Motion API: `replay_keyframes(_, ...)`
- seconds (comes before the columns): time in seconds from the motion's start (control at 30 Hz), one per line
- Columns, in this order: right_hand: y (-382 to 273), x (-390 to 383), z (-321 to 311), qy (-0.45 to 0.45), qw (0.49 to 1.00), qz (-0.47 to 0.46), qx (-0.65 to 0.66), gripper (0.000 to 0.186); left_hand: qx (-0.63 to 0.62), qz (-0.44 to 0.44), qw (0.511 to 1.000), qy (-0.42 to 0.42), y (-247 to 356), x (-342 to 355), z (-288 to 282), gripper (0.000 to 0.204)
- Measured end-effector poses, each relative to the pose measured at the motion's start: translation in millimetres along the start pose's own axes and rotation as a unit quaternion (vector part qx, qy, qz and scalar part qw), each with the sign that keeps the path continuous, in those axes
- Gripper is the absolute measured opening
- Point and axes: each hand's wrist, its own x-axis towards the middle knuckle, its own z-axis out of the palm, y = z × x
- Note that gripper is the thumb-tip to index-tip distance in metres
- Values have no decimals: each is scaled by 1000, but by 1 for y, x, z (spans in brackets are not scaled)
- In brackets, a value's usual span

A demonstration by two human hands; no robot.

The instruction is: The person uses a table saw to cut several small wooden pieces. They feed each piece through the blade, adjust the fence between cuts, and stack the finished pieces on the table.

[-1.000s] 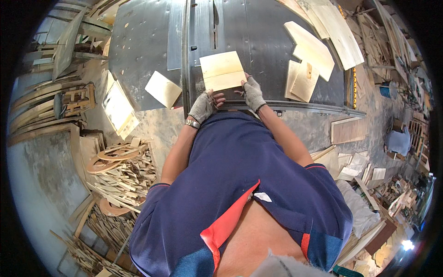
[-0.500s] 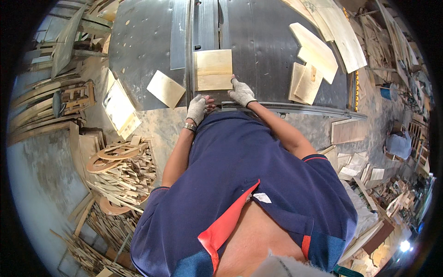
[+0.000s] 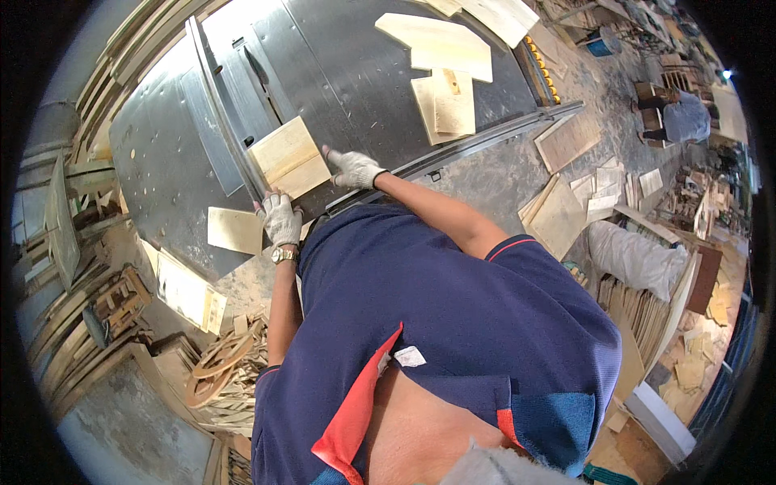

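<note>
A pale wooden board [image 3: 289,157] lies flat on the dark machine table [image 3: 339,73], along the right side of a long metal rail [image 3: 220,97]. My left hand [image 3: 281,221], in a light knit glove with bare fingertips, is at the board's near left corner, fingers spread. My right hand [image 3: 356,170], gloved alike, is by its right edge, with a finger stretched toward the edge; its other fingers are partly hidden. A smaller pale board [image 3: 235,229] lies left of my left hand.
Several pale boards [image 3: 436,48] lie at the table's right. A metal bar [image 3: 477,147] runs along its near edge. Scrap strips [image 3: 230,368] are piled at lower left, and a white sack [image 3: 634,257] lies at right. Another person [image 3: 685,117] sits far right.
The whole view has turned, so the table now slants up to the left. My left hand has come up to the board's near corner; the right stays by its right edge.
</note>
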Motion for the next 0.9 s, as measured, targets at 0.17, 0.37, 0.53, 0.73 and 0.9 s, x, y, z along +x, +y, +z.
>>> replay_keyframes(0.17,69,-38,-62,388,902,185,-29,81,41,-5,998,-57,1,-4,8,66)
replay_keyframes(0.37,169,-55,-115,294,836,459,-70,113,31,-4,998,-58,1,-6,8,67)
replay_keyframes(0.53,141,-56,-116,387,822,397,-132,97,26,-14,999,-36,2,-7,9,67)
replay_keyframes(0.73,25,-31,-58,196,969,122,-87,92,-79,3,995,56,-6,-21,10,57)
replay_keyframes(0.9,-60,-11,-6,129,987,95,-29,96,-113,-12,989,98,-17,-30,12,67)
